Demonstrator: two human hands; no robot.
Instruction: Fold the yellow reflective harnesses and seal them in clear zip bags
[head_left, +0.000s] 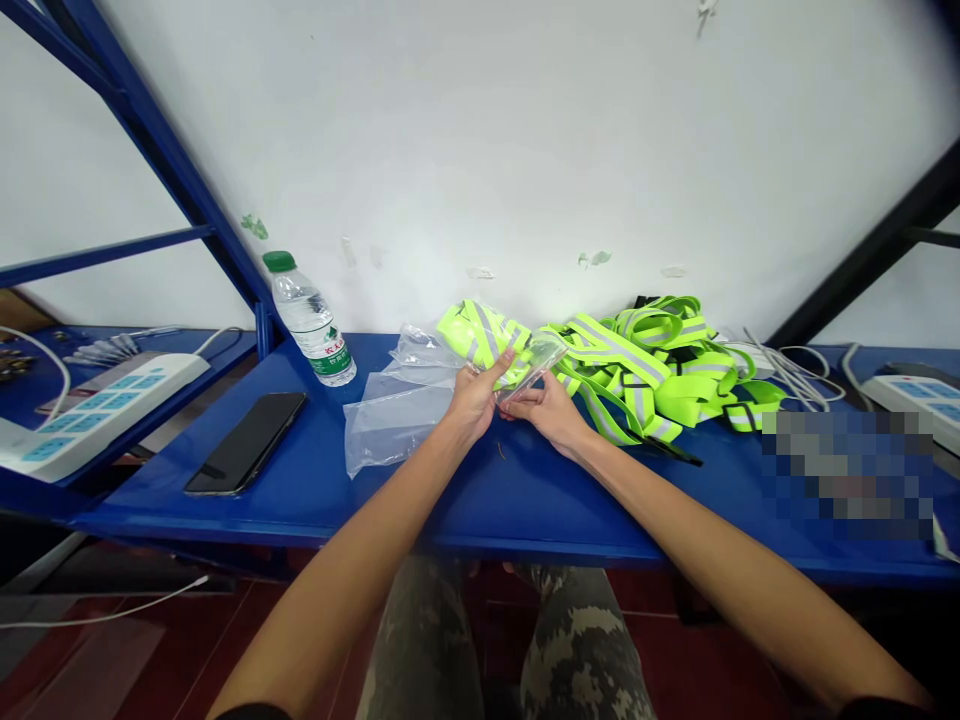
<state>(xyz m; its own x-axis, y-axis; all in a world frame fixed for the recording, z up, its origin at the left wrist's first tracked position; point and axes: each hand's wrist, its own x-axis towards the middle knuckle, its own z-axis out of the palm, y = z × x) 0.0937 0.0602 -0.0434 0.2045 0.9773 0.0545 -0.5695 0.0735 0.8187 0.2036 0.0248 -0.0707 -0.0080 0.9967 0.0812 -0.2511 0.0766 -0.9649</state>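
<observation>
A folded neon strap (pixel 476 332), seemingly inside a clear bag (pixel 541 358), is above mid-desk (pixel 562 505) — left hand (pixel 478 392) gripping it thumb-up, right hand (pixel 546 408) pinching the bag's edge. Around it: loose straps (pixel 626 350) at three o'clock, plastic sleeves (pixel 397 415) at eight — phone (pixel 247 445) farther out — and a bottle (pixel 315 330) at nine.

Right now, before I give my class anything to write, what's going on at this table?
A person is handling a folded neon strap in a clear plastic bag. The left hand grips the bundle, while the right hand holds the bag's near end. A pile of loose straps lies to the right; more clear bags lie to the left, with a bottle and a phone farther left.
</observation>
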